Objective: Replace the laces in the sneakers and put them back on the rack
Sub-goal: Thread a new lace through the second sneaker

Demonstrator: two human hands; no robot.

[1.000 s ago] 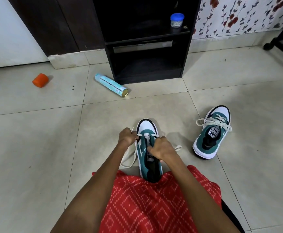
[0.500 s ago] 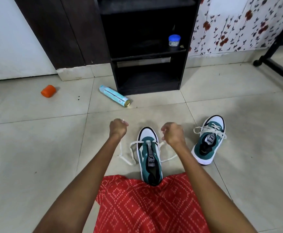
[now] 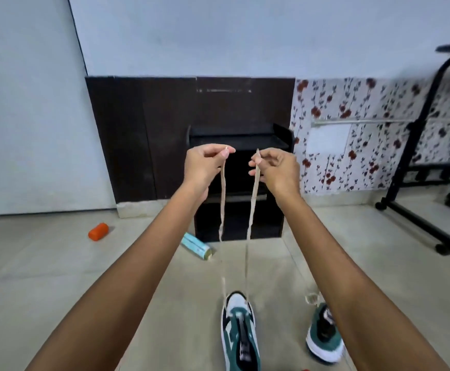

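Head view: my left hand (image 3: 205,167) pinches one end of the lace (image 3: 222,199) between thumb and forefinger, and my right hand (image 3: 274,170) pinches the other end the same way; the remaining fingers are loosely curled. Both pinches sit level and near each other without touching, in front of the dark rack (image 3: 238,137). From my fingertips (image 3: 226,152) the two strands run taut, straight down to the toe end of the sneaker (image 3: 239,330), which stands on the tiles far below them. The second sneaker (image 3: 324,336) sits down to the right of it, partly hidden under my right forearm, with lace showing at its top. A can (image 3: 197,246) lies on the floor below my left fingers; an orange object (image 3: 98,231) lies farther left.

I judge I am evening the ends. If one hand draws harder, the lace will slide through and leave unequal lengths; a slack pinch would drop a tip; too strong a pull could lift the toe and tip the sneaker. The left strand looks twisted, and that twist could carry into the eyelets.
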